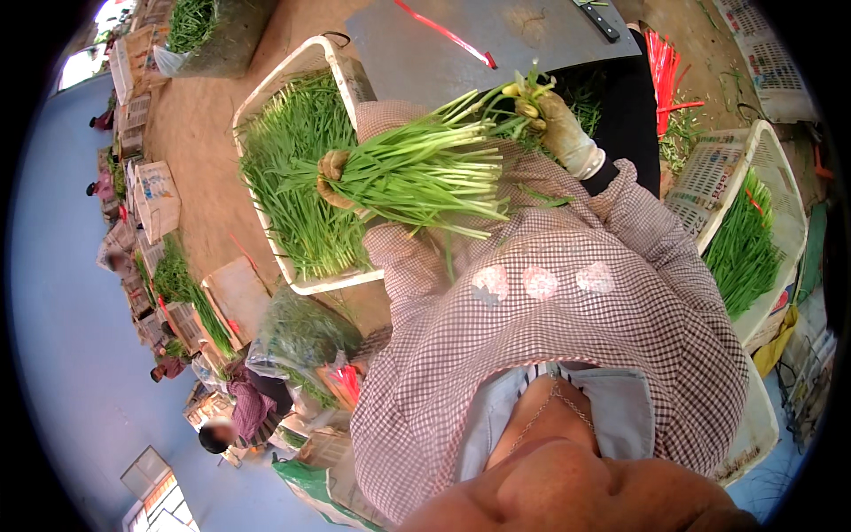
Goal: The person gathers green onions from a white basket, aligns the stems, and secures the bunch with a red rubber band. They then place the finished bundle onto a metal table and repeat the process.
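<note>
A thick bunch of long-stemmed leafy greens [425,173] lies across my front, its pale stem ends fanned out to the right. My left hand [334,177], in a soiled glove, is wrapped round the leafy end. To the right, my right hand [566,133] wears a pale, stained glove, with its fingers curled round a small tuft of yellowed leaves and stalks [525,96] beside the stem ends. Just left of the bunch stands a white plastic crate [257,191] filled with similar greens [297,168].
A grey tabletop [425,53] ahead carries a red tie strip [448,35] and a black-handled knife [598,19]. Red strips [663,80] hang at its right. Another white crate [709,191] of greens stands at my right. A plastic bag of greens [301,332] is at lower left; other people work farther left.
</note>
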`<action>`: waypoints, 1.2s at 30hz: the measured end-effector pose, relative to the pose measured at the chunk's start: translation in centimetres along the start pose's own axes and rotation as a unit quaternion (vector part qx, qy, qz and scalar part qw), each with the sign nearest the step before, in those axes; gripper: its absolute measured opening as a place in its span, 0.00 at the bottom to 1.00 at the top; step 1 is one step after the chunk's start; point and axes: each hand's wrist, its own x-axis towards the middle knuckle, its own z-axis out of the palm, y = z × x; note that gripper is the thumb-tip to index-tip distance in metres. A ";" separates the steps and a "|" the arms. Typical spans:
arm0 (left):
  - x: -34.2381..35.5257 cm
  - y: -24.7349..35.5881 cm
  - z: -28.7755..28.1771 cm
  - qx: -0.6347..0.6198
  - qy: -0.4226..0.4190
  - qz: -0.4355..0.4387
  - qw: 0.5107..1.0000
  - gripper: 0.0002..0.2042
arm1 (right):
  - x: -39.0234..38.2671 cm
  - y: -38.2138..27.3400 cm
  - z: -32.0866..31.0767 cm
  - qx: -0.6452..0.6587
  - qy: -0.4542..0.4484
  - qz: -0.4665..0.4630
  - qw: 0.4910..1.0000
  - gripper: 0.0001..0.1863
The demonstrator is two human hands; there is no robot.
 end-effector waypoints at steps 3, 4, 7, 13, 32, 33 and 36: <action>0.1 0.2 0.7 -0.019 -0.025 -0.066 0.997 0.10 | 1.0 -0.4 3.5 -0.162 -0.018 0.080 0.983 0.19; 0.0 0.0 0.7 -0.024 -0.024 -0.070 0.997 0.10 | 1.4 0.4 3.5 -0.314 -0.154 0.001 0.937 0.20; 0.0 0.0 0.5 -0.071 -0.036 -0.077 0.994 0.10 | 0.6 2.2 4.5 -0.270 -0.213 0.064 0.937 0.23; -0.4 2.3 0.9 -0.099 -0.032 -0.052 0.993 0.10 | -3.1 -4.6 2.7 -0.180 -0.046 0.112 0.976 0.17; -0.1 2.3 0.8 -0.042 -0.050 -0.032 0.997 0.07 | -0.1 -0.1 5.4 -0.024 -0.075 0.066 0.995 0.14; -0.2 2.6 1.0 -0.048 -0.053 -0.027 0.997 0.07 | -0.2 -0.4 5.6 -0.076 -0.072 0.118 0.987 0.15; 0.2 2.6 0.1 -0.074 -0.073 -0.037 0.994 0.07 | -0.6 -0.1 8.1 -0.200 -0.128 0.091 0.967 0.18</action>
